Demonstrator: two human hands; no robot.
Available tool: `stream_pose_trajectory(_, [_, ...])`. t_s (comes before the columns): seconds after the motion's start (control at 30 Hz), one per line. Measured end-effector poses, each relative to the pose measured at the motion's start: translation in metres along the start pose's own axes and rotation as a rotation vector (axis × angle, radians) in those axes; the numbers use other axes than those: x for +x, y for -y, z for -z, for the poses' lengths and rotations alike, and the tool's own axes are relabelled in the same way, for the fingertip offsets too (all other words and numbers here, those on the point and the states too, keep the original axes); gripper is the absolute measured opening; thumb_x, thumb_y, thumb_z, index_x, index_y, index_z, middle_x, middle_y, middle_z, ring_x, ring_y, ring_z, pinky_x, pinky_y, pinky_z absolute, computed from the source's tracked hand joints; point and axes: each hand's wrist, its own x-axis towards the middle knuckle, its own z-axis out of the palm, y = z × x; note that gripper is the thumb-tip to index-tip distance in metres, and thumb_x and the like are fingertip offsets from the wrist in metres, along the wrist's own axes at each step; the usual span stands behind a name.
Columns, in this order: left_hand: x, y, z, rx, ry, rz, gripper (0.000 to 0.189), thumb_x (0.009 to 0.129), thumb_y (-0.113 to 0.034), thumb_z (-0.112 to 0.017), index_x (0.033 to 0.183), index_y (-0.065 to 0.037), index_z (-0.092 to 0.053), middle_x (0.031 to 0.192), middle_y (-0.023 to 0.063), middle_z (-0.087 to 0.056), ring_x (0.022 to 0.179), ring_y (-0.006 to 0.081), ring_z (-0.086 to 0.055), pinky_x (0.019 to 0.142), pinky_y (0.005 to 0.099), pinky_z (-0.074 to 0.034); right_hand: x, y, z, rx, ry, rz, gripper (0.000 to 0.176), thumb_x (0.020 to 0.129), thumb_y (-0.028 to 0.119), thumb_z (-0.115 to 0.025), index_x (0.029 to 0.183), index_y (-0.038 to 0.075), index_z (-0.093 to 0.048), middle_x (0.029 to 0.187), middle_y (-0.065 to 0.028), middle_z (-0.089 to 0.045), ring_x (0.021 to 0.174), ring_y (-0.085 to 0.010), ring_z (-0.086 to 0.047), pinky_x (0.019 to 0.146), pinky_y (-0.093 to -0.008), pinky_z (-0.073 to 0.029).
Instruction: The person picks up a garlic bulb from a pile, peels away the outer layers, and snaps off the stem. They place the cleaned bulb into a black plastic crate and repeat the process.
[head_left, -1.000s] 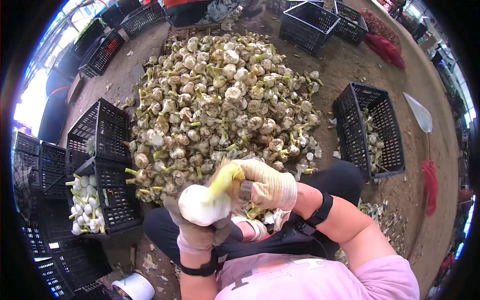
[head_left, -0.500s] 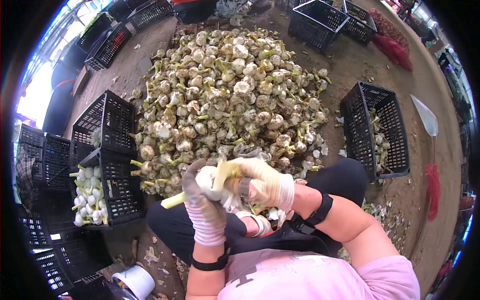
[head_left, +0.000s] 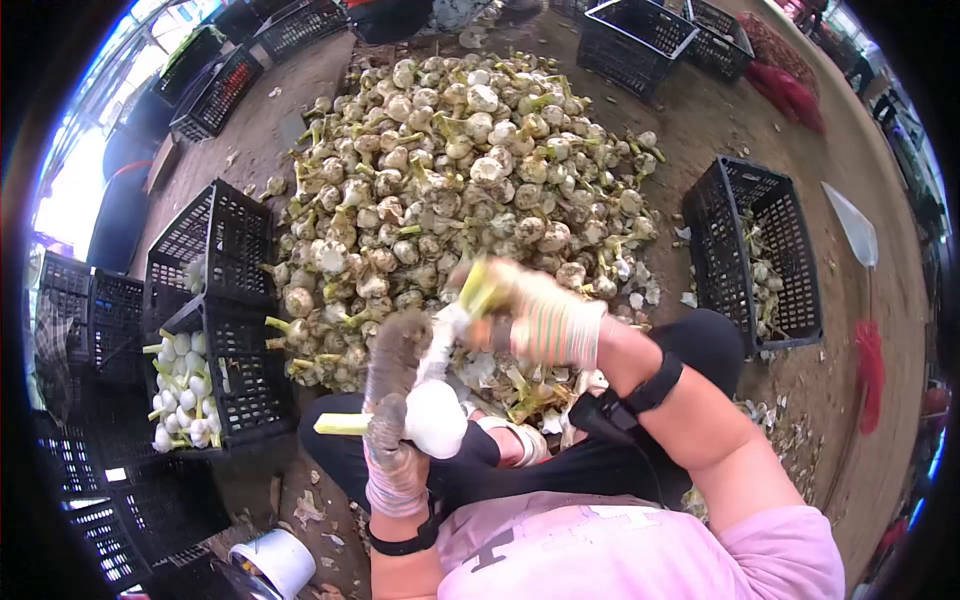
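My left hand (head_left: 395, 400), in a dirty glove, is closed around a white garlic bulb (head_left: 436, 420); its pale green stem (head_left: 342, 424) sticks out to the left. Up and to the right, my right hand (head_left: 535, 312), gloved and a little blurred, is closed on a strip of yellow-green garlic peel (head_left: 482, 288). Whitish skin stretches between the two hands. Beyond them lies a large heap of dirty garlic (head_left: 440, 190). Loose peelings (head_left: 535, 395) lie between my legs.
A black crate of clean white garlic (head_left: 182, 385) stands at left, with another crate (head_left: 240, 240) behind it. The right-hand crate (head_left: 715, 250) holds garlic or trimmings. A white bucket (head_left: 280, 562) is at lower left. More crates (head_left: 635, 45) stand at the back.
My right hand has moved up and right, drawing the peel away from the bulb. My left hand has turned and lowered slightly, and the bulb now shows whiter.
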Motion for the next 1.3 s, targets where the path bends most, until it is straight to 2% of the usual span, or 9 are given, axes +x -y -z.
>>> stream_pose_trajectory(0.03, [0.003,-0.004,0.0,0.001,-0.009,-0.005,0.072,0.079,-0.04,-0.061,0.135,-0.002,-0.036,0.134,0.0153,-0.04,0.119,0.0248,-0.044,0.101,0.0378,-0.034,-0.025,0.016,-0.021,-0.767,0.116,0.178,0.045,0.074,0.026,-0.068,0.109,0.002,-0.053,0.096,-0.0108,-0.059,0.087,-0.022,-0.059,0.077,-0.0325,-0.048])
stream_pose_trajectory(0.23, [-0.001,-0.02,0.002,0.228,-0.031,0.096,0.074,0.077,-0.037,-0.061,0.135,0.0,-0.034,0.129,0.0129,-0.045,0.106,0.0231,-0.054,0.091,0.0328,-0.043,-0.03,0.026,-0.037,-0.839,0.157,0.233,0.038,0.061,0.033,-0.074,0.079,0.002,-0.06,0.072,-0.0099,-0.06,0.075,-0.0253,-0.061,0.075,-0.0326,-0.046])
stream_pose_trajectory(0.27, [0.0,-0.012,0.01,0.514,-0.068,-0.043,0.058,0.084,-0.039,-0.049,0.126,0.0,-0.049,0.135,0.0138,-0.041,0.124,0.0265,-0.038,0.106,0.0399,-0.025,-0.029,0.028,-0.038,-0.829,0.208,0.26,0.032,0.056,0.029,-0.074,0.066,0.004,-0.057,0.061,-0.0087,-0.056,0.068,-0.026,-0.06,0.069,-0.0334,-0.046])
stream_pose_trajectory(0.43, [0.004,-0.006,-0.002,0.641,0.018,-0.084,0.055,0.081,-0.031,-0.052,0.125,0.001,-0.05,0.132,0.0161,-0.043,0.122,0.0276,-0.041,0.103,0.0387,-0.028,-0.023,0.005,-0.03,-1.18,0.276,0.554,0.03,0.06,0.016,-0.068,0.089,0.011,-0.065,0.069,-0.0129,-0.062,0.067,-0.0328,-0.06,0.061,-0.0356,-0.048])
stream_pose_trajectory(0.67, [-0.004,-0.004,-0.003,0.098,0.104,0.196,0.061,0.078,-0.031,-0.059,0.128,0.003,-0.045,0.131,0.0184,-0.044,0.121,0.0272,-0.044,0.104,0.0388,-0.03,-0.039,0.029,-0.03,-0.616,0.474,-0.005,0.02,0.08,0.015,-0.062,0.069,-0.002,-0.058,0.057,-0.005,-0.058,0.055,-0.0084,-0.056,0.05,-0.0273,-0.045])
stream_pose_trajectory(0.87, [-0.003,-0.001,0.004,-0.491,0.068,0.2,0.067,0.081,-0.041,-0.049,0.133,0.0,-0.039,0.132,0.0234,-0.042,0.121,0.0388,-0.043,0.103,0.0499,-0.031,-0.054,0.042,-0.031,-0.394,0.546,-0.247,0.02,0.08,0.014,-0.062,0.069,-0.002,-0.059,0.062,-0.0042,-0.059,0.056,-0.0112,-0.056,0.051,-0.0263,-0.045])
stream_pose_trajectory(1.03, [0.005,-0.004,0.014,-0.652,-0.056,0.115,0.057,0.087,-0.034,-0.045,0.137,-0.007,-0.034,0.134,0.0189,-0.043,0.123,0.034,-0.041,0.103,0.0541,-0.03,-0.055,0.03,-0.037,-0.218,0.51,0.084,0.017,0.077,0.014,-0.066,0.069,0.001,-0.058,0.068,-0.0053,-0.056,0.068,-0.0173,-0.055,0.063,-0.0312,-0.044])
stream_pose_trajectory(1.13, [-0.001,-0.007,0.002,-0.707,-0.233,0.257,0.062,0.085,-0.035,-0.046,0.137,-0.004,-0.033,0.132,0.0166,-0.045,0.118,0.034,-0.046,0.098,0.0474,-0.039,-0.034,0.02,-0.036,-0.626,0.035,0.711,0.047,0.065,0.023,-0.075,0.104,0.004,-0.055,0.096,-0.0101,-0.057,0.091,-0.0249,-0.055,0.078,-0.0337,-0.045])
stream_pose_trajectory(1.3, [-0.008,0.012,0.008,-0.776,-0.089,0.363,0.037,0.083,-0.032,-0.053,0.107,-0.005,-0.055,0.102,0.0101,-0.062,0.092,0.0219,-0.06,0.074,0.039,-0.053,-0.026,0.01,-0.039,-1.157,0.118,1.056,0.051,0.052,0.014,-0.069,0.102,0.009,-0.057,0.093,-0.0054,-0.058,0.092,-0.0268,-0.057,0.085,-0.0383,-0.043])
